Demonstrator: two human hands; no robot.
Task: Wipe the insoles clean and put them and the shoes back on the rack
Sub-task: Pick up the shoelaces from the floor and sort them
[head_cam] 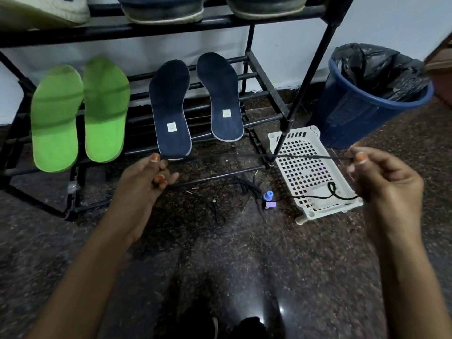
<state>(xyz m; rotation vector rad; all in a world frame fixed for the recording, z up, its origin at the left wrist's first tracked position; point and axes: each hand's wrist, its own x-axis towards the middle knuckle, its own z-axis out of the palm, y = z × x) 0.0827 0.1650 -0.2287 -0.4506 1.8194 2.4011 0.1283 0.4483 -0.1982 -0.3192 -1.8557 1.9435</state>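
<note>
The person's left hand, in the lower middle of the frame, and right hand, at the right edge, are held well apart. Each pinches one end of a black shoelace with curled fingers and thumb. The lace runs taut and blurred between them, across the front of the black shoe rack. A slack strand of it trails from the right hand and loops in front of a white perforated plastic tray on the floor. Whether it touches the tray cannot be told.

Two green insoles lean side by side on the lower bars of the rack at the left. Two navy insoles lean beside them at the centre, each with a small pale label near the heel. On the shelf above, along the top edge of the frame, stand a white-soled shoe and two dark shoes.

At the upper right, beside the rack, stands a blue bin lined with a crumpled black plastic bag. Nothing can be made out inside it beyond the bag.

On the dark speckled floor, between the rack and the tray, lie a second tangled black lace and a small blue and purple plastic piece.
</note>
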